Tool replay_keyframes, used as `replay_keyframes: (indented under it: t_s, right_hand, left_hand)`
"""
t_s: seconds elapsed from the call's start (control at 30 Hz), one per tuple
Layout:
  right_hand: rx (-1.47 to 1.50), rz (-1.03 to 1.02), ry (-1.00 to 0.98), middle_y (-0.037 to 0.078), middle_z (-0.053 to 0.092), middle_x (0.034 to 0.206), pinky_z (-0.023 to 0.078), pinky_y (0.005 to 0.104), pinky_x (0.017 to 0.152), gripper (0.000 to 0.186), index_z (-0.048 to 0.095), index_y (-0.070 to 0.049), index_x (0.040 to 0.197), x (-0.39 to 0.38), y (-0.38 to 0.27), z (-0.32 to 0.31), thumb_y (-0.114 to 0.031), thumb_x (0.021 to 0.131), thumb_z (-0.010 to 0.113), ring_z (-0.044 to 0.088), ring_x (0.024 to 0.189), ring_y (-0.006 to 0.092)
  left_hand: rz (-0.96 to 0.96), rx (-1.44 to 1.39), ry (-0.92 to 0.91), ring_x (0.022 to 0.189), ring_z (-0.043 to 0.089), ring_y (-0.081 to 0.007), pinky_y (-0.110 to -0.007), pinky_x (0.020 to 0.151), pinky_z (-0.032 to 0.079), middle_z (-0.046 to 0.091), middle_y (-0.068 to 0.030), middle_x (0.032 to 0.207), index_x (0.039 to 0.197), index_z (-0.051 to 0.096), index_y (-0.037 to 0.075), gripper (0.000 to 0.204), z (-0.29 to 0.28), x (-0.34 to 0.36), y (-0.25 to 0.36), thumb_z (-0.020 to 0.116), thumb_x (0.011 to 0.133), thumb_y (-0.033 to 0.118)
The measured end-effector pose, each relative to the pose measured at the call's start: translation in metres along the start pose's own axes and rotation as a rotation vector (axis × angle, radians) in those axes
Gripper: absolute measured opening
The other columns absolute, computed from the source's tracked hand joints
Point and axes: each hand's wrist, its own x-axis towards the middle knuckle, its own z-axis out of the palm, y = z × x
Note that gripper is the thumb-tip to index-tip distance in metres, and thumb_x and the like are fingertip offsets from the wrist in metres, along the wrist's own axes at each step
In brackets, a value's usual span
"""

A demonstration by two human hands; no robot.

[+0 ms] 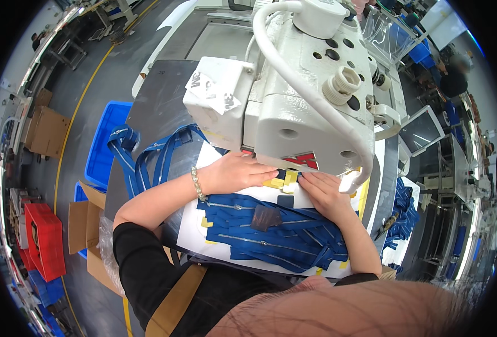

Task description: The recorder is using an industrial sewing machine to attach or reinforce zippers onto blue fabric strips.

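Note:
Both my hands lie under the front of a white sewing machine [293,121]. My left hand [234,173], with a beaded bracelet at the wrist, rests with its fingers stretched out beside yellow tape [287,181] on the work surface. Across from it, my right hand [326,195] lies flat, its fingertips near a small dark blue piece partly hidden by the machine. Close to my body, a pile of blue zippers [293,247] with metal teeth covers a white sheet [191,231]. On the pile sits a dark brown piece [266,218].
Long blue zipper strips [157,157] hang over the table's left side; more zippers [401,216] lie at the right. On the floor at left are a blue bin [103,143], an open cardboard box [80,226] and a red crate [45,241]. A white hose [316,95] loops over the machine.

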Motion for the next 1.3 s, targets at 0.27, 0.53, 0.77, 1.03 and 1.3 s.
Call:
replay_keyframes:
  t_s: [0.27,0.53,0.77,1.03,1.3]
  right_hand:
    - [0.014,-0.028,0.021,0.008,0.067,0.108,0.048,0.0357,0.090,0.034,0.067,-0.006,0.105,0.006,-0.001,-0.002,-0.002,0.071,0.066,0.064,0.098,0.0230]
    - [-0.011,-0.023,0.020,0.007,0.067,0.111,0.047,0.0362,0.092,0.034,0.066,-0.007,0.106,0.007,-0.004,-0.005,-0.003,0.072,0.065,0.064,0.101,0.0235]
    - [-0.053,-0.036,-0.011,0.007,0.066,0.113,0.047,0.0360,0.092,0.032,0.066,-0.006,0.106,0.010,-0.006,-0.008,-0.004,0.074,0.065,0.063,0.104,0.0230]
    - [-0.025,-0.043,-0.021,0.007,0.066,0.112,0.046,0.0357,0.092,0.031,0.066,-0.006,0.106,0.013,-0.006,-0.009,-0.004,0.074,0.066,0.063,0.104,0.0227]
    - [-0.008,-0.027,-0.002,0.008,0.066,0.114,0.046,0.0355,0.093,0.032,0.066,-0.007,0.106,0.009,-0.005,-0.006,-0.003,0.074,0.065,0.063,0.106,0.0228]
  left_hand:
    - [0.010,-0.066,0.032,0.100,0.062,-0.0175,-0.030,0.077,0.051,0.063,0.0028,0.118,0.117,0.063,0.017,0.036,-0.005,0.004,-0.005,0.064,0.082,0.025]
    - [-0.022,-0.030,0.014,0.103,0.061,-0.0163,-0.031,0.075,0.050,0.062,0.0057,0.120,0.120,0.062,0.022,0.039,0.000,0.003,-0.004,0.065,0.081,0.027]
    - [-0.043,-0.048,-0.002,0.095,0.063,-0.0150,-0.030,0.072,0.049,0.059,0.0084,0.124,0.125,0.058,0.024,0.043,0.003,0.000,-0.004,0.063,0.083,0.029]
    - [-0.078,-0.027,-0.110,0.090,0.062,-0.0163,-0.030,0.075,0.047,0.056,0.0101,0.129,0.131,0.054,0.029,0.045,0.004,0.001,-0.006,0.058,0.087,0.037]
    - [-0.093,-0.097,-0.157,0.098,0.062,-0.0146,-0.030,0.080,0.049,0.056,0.0085,0.131,0.133,0.053,0.027,0.045,-0.001,-0.001,-0.008,0.054,0.090,0.039]
